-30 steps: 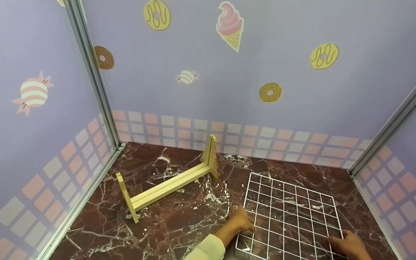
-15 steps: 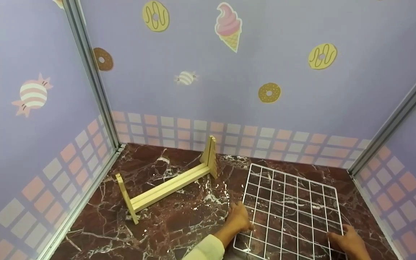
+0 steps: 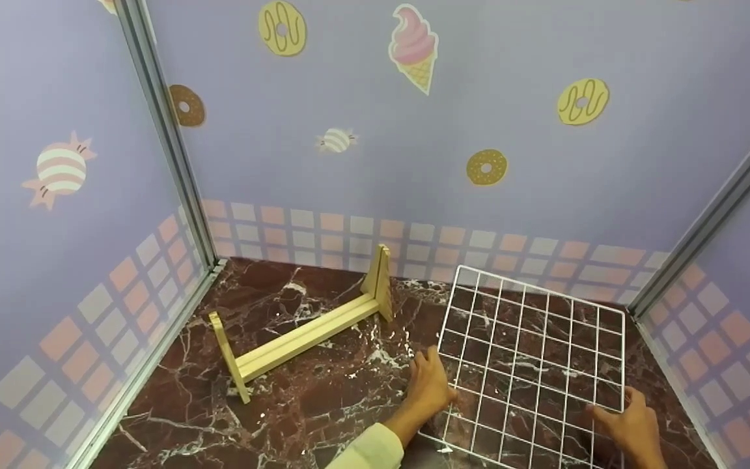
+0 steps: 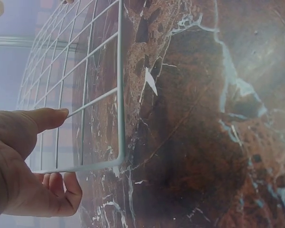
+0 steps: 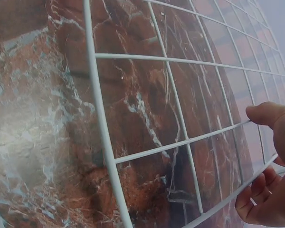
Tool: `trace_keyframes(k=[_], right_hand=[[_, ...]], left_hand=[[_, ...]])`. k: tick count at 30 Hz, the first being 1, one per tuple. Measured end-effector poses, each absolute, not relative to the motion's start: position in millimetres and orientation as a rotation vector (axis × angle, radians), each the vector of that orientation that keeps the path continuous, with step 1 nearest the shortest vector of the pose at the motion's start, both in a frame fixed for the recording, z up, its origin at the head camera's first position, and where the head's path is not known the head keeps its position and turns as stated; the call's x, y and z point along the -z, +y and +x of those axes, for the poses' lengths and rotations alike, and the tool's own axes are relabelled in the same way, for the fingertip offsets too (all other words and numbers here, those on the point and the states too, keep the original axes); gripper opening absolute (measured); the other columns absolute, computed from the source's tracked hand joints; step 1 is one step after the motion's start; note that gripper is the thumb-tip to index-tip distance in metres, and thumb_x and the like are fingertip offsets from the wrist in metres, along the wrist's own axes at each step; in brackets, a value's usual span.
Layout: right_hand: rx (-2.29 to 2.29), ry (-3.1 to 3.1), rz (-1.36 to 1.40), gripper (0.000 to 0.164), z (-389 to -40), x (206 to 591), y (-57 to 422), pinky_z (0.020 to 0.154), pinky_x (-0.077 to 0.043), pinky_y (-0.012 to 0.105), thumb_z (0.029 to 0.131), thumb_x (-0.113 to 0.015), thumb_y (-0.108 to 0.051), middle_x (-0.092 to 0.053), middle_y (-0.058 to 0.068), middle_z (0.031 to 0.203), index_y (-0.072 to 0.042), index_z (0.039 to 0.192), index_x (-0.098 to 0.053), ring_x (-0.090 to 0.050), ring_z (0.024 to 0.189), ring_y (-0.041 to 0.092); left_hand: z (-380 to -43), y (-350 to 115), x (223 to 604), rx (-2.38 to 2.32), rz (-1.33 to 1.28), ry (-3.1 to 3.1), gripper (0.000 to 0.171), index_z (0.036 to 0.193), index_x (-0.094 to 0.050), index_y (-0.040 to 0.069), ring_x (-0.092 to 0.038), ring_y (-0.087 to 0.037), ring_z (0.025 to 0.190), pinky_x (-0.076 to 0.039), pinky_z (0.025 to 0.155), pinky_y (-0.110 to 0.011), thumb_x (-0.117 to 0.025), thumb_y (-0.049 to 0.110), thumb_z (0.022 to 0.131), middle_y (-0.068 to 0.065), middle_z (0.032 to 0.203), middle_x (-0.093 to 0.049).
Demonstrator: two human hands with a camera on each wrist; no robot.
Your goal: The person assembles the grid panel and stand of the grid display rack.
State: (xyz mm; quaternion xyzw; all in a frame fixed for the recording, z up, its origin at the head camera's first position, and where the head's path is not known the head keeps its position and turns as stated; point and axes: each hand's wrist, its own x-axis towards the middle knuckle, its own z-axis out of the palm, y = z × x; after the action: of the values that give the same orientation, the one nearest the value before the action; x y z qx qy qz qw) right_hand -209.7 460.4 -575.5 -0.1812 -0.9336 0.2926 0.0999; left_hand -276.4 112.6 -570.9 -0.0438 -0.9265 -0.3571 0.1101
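While the left hand [image 3: 428, 385] pinches one side of a wire rack [image 3: 540, 383], the right hand [image 3: 632, 425] grips the other, apparently above the table [image 3: 323, 413], near a wooden stand [image 3: 310, 335].

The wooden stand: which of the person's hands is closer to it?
The left. In the head view, the left hand holds the grid by the edge facing the stand, apart from the stand; the right hand is farther, at the grid's opposite edge.
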Motion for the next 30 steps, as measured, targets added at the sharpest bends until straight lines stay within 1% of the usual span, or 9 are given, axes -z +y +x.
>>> trace_keyframes(k=[4, 8, 14, 16, 19, 22, 27, 30], right_hand=[[-0.869, -2.659, -0.556, 0.093, -210.1, 570.6, 454.5, 0.099, -0.044, 0.069, 0.078, -0.084, -0.027, -0.048, 0.052, 0.127, 0.019, 0.141, -0.034, -0.050, 0.116, 0.066], [-0.883, -2.577, -0.593, 0.092, -209.4, 566.8, 449.1, 0.095, -0.043, 0.069, 0.077, -0.085, -0.024, -0.050, 0.049, 0.122, 0.014, 0.143, -0.034, -0.050, 0.114, 0.064], [-0.914, -2.488, -0.669, 0.092, -207.5, 560.1, 440.1, 0.094, -0.039, 0.070, 0.079, -0.084, -0.024, -0.043, 0.042, 0.127, 0.007, 0.147, -0.030, -0.043, 0.116, 0.057], [-0.913, -2.452, -0.672, 0.092, -207.6, 557.1, 436.9, 0.094, -0.038, 0.069, 0.080, -0.083, -0.024, -0.041, 0.040, 0.126, 0.006, 0.148, -0.029, -0.041, 0.116, 0.054], [-0.912, -2.392, -0.673, 0.090, -208.4, 552.2, 432.0, 0.092, -0.037, 0.066, 0.080, -0.082, -0.024, -0.042, 0.036, 0.122, 0.004, 0.148, -0.029, -0.041, 0.114, 0.051], [-0.927, -2.338, -0.674, 0.091, -209.9, 546.6, 427.5, 0.091, -0.037, 0.065, 0.082, -0.082, -0.024, -0.042, 0.035, 0.121, 0.003, 0.150, -0.028, -0.041, 0.113, 0.050], [-0.938, -2.246, -0.678, 0.090, -212.1, 540.5, 421.1, 0.088, -0.036, 0.059, 0.081, -0.083, -0.023, -0.044, 0.032, 0.120, 0.001, 0.150, -0.030, -0.042, 0.113, 0.046], [-0.945, -2.204, -0.682, 0.089, -211.9, 538.6, 417.7, 0.085, -0.036, 0.055, 0.080, -0.084, -0.022, -0.045, 0.030, 0.120, -0.001, 0.148, -0.031, -0.043, 0.112, 0.044]], left_hand=[[-278.7, 112.5, 571.7, 1.007, -0.157, -2.635, 0.085, 0.122, -0.050, 0.004, -0.056, -0.035, 0.096, -0.057, 0.083, -0.045, -0.096, 0.007, 0.050, -0.018, 0.105, -0.055], [-280.5, 112.9, 572.4, 1.020, -0.159, -2.598, 0.088, 0.127, -0.050, 0.004, -0.056, -0.035, 0.100, -0.057, 0.086, -0.045, -0.097, 0.009, 0.053, -0.019, 0.110, -0.056], [-281.8, 114.3, 571.9, 0.980, -0.171, -2.541, 0.093, 0.132, -0.048, 0.004, -0.056, -0.032, 0.101, -0.058, 0.083, -0.042, -0.098, 0.013, 0.054, -0.017, 0.110, -0.055], [-282.9, 114.5, 569.9, 0.973, -0.168, -2.516, 0.093, 0.132, -0.048, 0.005, -0.055, -0.031, 0.101, -0.058, 0.082, -0.041, -0.098, 0.012, 0.054, -0.015, 0.108, -0.054], [-285.7, 114.1, 564.9, 0.965, -0.160, -2.495, 0.092, 0.133, -0.048, 0.007, -0.054, -0.029, 0.101, -0.057, 0.080, -0.039, -0.098, 0.013, 0.056, -0.012, 0.107, -0.053], [-288.9, 113.5, 559.4, 0.964, -0.152, -2.488, 0.091, 0.134, -0.047, 0.010, -0.053, -0.027, 0.102, -0.056, 0.077, -0.037, -0.097, 0.014, 0.058, -0.010, 0.107, -0.052], [-293.0, 112.9, 553.9, 0.942, -0.164, -2.455, 0.092, 0.135, -0.046, 0.010, -0.054, -0.027, 0.101, -0.057, 0.072, -0.036, -0.097, 0.014, 0.059, -0.011, 0.110, -0.052], [-294.1, 112.6, 552.2, 0.934, -0.164, -2.429, 0.092, 0.136, -0.045, 0.011, -0.055, -0.028, 0.100, -0.057, 0.072, -0.036, -0.097, 0.014, 0.060, -0.011, 0.111, -0.052]])
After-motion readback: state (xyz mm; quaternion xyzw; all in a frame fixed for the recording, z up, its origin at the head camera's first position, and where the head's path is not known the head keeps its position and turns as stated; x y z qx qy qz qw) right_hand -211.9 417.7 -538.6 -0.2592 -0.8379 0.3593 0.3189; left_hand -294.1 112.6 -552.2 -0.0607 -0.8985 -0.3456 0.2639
